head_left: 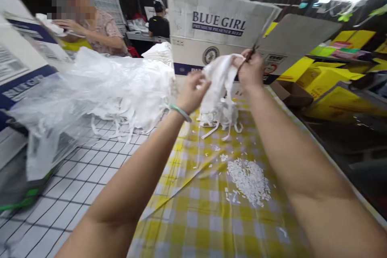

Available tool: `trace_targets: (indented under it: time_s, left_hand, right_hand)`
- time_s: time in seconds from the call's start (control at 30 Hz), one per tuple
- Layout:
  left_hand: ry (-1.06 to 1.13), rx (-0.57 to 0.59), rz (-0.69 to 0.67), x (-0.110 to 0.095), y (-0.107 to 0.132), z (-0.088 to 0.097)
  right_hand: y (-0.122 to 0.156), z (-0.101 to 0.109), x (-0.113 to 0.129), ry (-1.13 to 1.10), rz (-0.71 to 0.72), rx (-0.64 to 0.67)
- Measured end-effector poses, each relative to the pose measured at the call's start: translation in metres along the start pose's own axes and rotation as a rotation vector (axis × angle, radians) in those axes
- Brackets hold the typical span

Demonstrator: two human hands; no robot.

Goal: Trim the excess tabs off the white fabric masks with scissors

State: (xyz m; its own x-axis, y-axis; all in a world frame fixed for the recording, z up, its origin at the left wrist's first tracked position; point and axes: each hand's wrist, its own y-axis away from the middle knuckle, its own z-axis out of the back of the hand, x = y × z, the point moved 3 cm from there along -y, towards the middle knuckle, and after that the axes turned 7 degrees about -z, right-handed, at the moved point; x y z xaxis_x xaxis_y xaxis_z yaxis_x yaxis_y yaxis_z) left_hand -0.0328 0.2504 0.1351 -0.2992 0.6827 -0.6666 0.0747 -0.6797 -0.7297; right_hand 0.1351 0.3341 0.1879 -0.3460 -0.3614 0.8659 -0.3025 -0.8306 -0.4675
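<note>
My right hand (252,70) is closed around a pair of dark scissors (255,48), their blades pointing up. The upper end of a white cloth piece (215,74) is also pinched at its fingers, and the cloth hangs down to the left. Beside that cloth is my left hand (195,90), a pale green bangle on its wrist, with curled fingers and thumb apart. Whether its fingertips touch the cloth is hard to tell. Below, a small heap of white cloth pieces with straps (219,115) lies on the yellow checked tablecloth (193,217).
Small white scraps (249,181) are piled on the tablecloth. To the left, a clear plastic bag (99,76) covers stacked white cloth. A BLUE GIRL carton (187,20) stands behind my hands. Another person (105,32) sits at far left; yellow bags (326,80) are at right.
</note>
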Motion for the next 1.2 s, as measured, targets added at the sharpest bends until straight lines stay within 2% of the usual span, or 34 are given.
trace_targets:
  time_s: [0.07,0.1,0.2,0.23,0.3,0.37,0.43,0.47,0.57,0.67,0.73,0.8,0.93,1.03,1.1,1.17,1.2]
  left_hand:
    - [-0.199,0.022,0.112,0.02,0.038,0.011]
    - [-0.299,0.007,0.17,0.029,0.059,0.026]
    - [-0.619,-0.131,0.372,0.058,0.107,0.098]
    - [-0.704,-0.15,0.437,0.07,0.114,0.124]
    - [-0.834,-0.112,0.554,0.093,0.114,0.164]
    - [-0.912,0.007,0.634,0.111,0.106,0.183]
    - [-0.957,0.15,0.666,0.116,0.104,0.183]
    - [-0.974,0.216,0.665,0.111,0.108,0.179]
    - [-1.017,0.362,0.63,0.075,0.141,0.166]
    - [-1.043,0.437,0.609,0.023,0.191,0.165]
    - [-1.045,0.444,0.602,-0.009,0.221,0.17]
    - [-1.011,0.404,0.535,-0.037,0.241,0.174]
    - [-0.901,0.329,0.267,-0.084,0.268,0.16]
    - [-0.822,0.36,0.108,-0.106,0.286,0.14]
    - [-0.605,0.468,0.14,-0.107,0.293,0.13]
    - [-0.286,0.558,0.301,-0.096,0.289,0.127]
    - [-0.133,0.54,0.418,-0.087,0.283,0.127]
  right_hand:
    - [-0.006,0.009,-0.027,0.092,-0.058,0.051]
    - [-0.001,0.016,-0.042,0.25,-0.085,0.092]
    - [0.038,0.035,-0.079,0.531,-0.06,0.178]
    - [0.056,0.037,-0.087,0.559,-0.065,0.218]
    - [0.097,0.032,-0.092,0.55,-0.09,0.338]
    - [0.137,0.017,-0.086,0.488,-0.061,0.489]
    - [0.172,-0.001,-0.072,0.418,0.03,0.638]
    - [0.188,-0.008,-0.065,0.386,0.071,0.7]
    - [0.228,-0.016,-0.05,0.307,0.086,0.848]
    - [0.264,-0.01,-0.047,0.234,-0.067,0.966]
    - [0.287,-0.006,-0.048,0.165,-0.237,1.035]
    - [0.308,-0.007,-0.049,0.057,-0.451,1.086]
    - [0.333,-0.028,-0.042,-0.298,-0.833,1.061]
    - [0.337,-0.047,-0.03,-0.543,-0.966,0.965]
    - [0.336,-0.054,-0.025,-0.583,-0.977,0.893]
    - [0.336,-0.052,-0.023,-0.55,-0.928,0.823]
    - [0.337,-0.049,-0.022,-0.526,-0.886,0.794]
